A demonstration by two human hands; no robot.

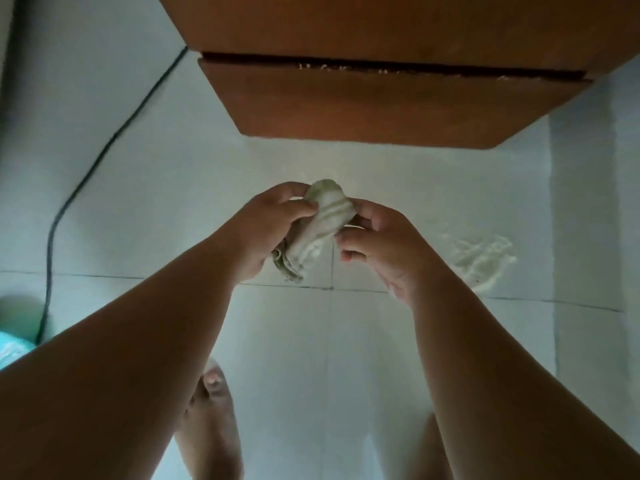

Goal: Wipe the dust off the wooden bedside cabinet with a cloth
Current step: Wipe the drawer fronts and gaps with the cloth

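Over pale floor tiles [346, 341], both hands' fingers [298, 206] pinch a bunched cloth [322, 223].

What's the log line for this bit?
stage: readying cloth | left hand: gripping cloth | right hand: pinching cloth | cabinet: not touched

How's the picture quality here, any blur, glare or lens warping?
Head view: dim and soft overall; wide-angle warping splays the brown wooden bedside cabinet; pale glare on the white tiled floor; the bunched white-green cloth between the left hand and right hand is readable.
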